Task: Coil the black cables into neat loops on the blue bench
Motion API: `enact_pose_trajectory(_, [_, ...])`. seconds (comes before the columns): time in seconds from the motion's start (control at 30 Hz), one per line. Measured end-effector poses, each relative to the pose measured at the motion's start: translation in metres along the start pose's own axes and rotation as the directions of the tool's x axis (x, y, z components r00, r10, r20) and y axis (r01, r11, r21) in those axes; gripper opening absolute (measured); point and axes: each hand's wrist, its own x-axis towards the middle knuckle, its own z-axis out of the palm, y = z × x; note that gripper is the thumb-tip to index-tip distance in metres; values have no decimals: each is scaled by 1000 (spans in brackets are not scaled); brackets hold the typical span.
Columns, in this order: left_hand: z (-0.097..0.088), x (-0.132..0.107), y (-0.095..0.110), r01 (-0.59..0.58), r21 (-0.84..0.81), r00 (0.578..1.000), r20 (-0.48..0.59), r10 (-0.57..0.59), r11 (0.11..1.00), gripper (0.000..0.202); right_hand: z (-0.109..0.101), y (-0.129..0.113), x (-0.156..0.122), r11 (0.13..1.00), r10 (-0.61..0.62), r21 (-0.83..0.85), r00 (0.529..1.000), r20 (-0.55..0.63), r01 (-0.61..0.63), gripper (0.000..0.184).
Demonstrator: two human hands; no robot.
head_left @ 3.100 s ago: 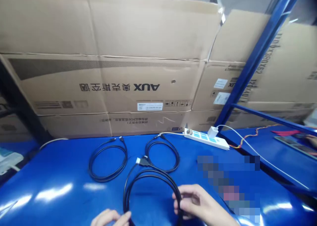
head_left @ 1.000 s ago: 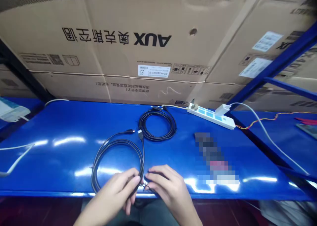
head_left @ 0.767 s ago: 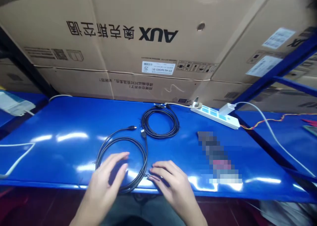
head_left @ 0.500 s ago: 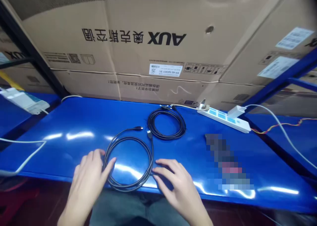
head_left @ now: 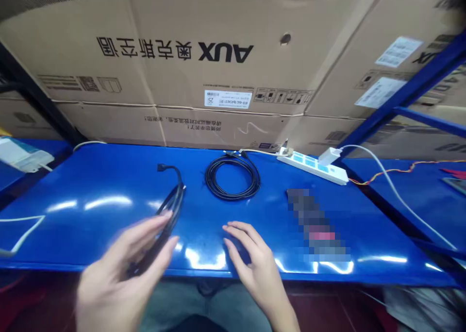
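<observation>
Fingers (head_left: pixel 155 225) of the left hand (head_left: pixel 116 278) look clamped on something, up above the near edge of the table; what is it?

A black cable (head_left: pixel 174 201), gathered into a narrow loop; the hand is blurred, but a small connector (head_left: pixel 160 167) shows at the cable's far end, over the blue table (head_left: pixel 109 186).

And the right hand (head_left: pixel 255 264)?

It holds nothing; its fingers (head_left: pixel 236 232) sit slightly apart, low over the near part of the table; whether they touch it, I can't tell.

What's farther off?

A second black cable (head_left: pixel 233 179), coiled flat on the table, well beyond the right hand; its ends reach towards a white power strip (head_left: pixel 311 168) on the far right; a white plug adapter (head_left: pixel 329 156) sits in that strip; nearer, a pixelated patch (head_left: pixel 316 225) covers part of the table.

Anything readable?

Yes; along the far side, a cardboard box (head_left: pixel 109 123) carries the brand AUX (head_left: pixel 225 53) upside down, with the Chinese characters 奥克斯空调 to its left; a white label (head_left: pixel 228 99) below has a barcode and the number 25, also inverted; small handling pictograms (head_left: pixel 282 96) run to the label's right; a blue steel rack upright (head_left: pixel 411 84) crosses the boxes on the right.
</observation>
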Motion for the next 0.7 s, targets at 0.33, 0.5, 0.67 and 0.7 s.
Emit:
enact_pose_trajectory(0.33, [83,-10,-7,111,47,765,633,-116,993,71,-23,-3,5,927,130,329,977,170,-181,15])
enact_pose_trajectory(0.5, [67,6,-5,342,-97,605,783,-141,935,80,-20,-2,8,952,83,274,977,198,-137,11])
enact_pose_trajectory(0.67, [57,18,0,326,24,548,810,-209,945,64,-18,0,7,960,48,262,981,186,-97,13])
enact_pose_trajectory(0.7, [58,20,1,308,27,556,806,-203,951,60,-19,-1,7,961,49,260,981,189,-98,13])
